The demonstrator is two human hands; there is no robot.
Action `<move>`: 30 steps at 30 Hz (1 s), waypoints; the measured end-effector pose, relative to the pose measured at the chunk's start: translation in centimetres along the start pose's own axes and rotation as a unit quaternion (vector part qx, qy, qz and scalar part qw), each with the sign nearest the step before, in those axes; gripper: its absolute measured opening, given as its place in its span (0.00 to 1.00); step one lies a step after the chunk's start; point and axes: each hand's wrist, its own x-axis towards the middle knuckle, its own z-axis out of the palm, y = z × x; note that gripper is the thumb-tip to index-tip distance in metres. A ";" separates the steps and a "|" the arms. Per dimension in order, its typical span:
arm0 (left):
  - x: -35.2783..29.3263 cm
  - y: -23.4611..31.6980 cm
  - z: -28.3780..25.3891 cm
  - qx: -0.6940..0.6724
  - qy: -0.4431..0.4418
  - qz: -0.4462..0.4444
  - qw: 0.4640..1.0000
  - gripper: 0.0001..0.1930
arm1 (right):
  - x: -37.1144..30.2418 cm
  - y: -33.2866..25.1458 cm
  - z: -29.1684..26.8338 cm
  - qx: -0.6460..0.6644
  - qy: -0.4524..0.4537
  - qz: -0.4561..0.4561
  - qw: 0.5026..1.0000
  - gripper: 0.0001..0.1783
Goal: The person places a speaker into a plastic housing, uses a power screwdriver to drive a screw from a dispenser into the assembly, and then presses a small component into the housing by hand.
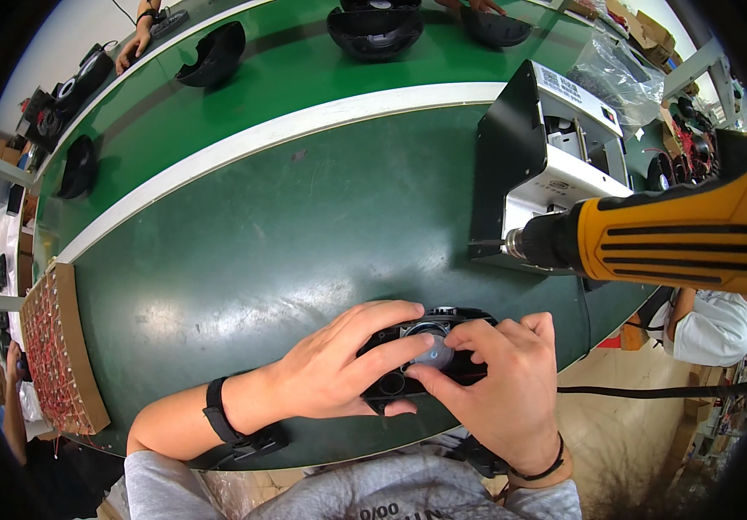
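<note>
A black plastic housing (469,371) is held just above the near edge of the green table, in front of me. My left hand (330,351) grips it from the left, fingers over its top and thumb below. Set in the middle of the housing is a round grey disc-shaped part (436,354). My right hand (508,373) has thumb and forefinger closed at the disc's right rim, and a left fingertip rests on the disc. The underside of the housing is hidden.
A yellow and black power tool (677,230) juts in from the right before a black and white machine (555,165). A cardboard box (87,373) of red-wired parts sits left. Beyond the white rail (304,121) lie several black shells (213,56). A co-worker's hand (135,45) is far left.
</note>
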 end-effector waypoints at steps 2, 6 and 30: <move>0.1 0.0 0.0 0.002 0.001 0.003 1.000 0.41 | 0.1 0.0 0.1 0.006 0.005 0.006 1.000 0.20; 0.1 -0.3 -0.1 0.019 -0.002 0.009 1.000 0.40 | 0.1 0.1 0.2 0.007 0.008 0.003 1.000 0.20; 0.1 0.1 0.0 0.010 -0.019 0.000 1.000 0.33 | -0.2 0.4 -0.1 0.007 -0.012 0.005 1.000 0.20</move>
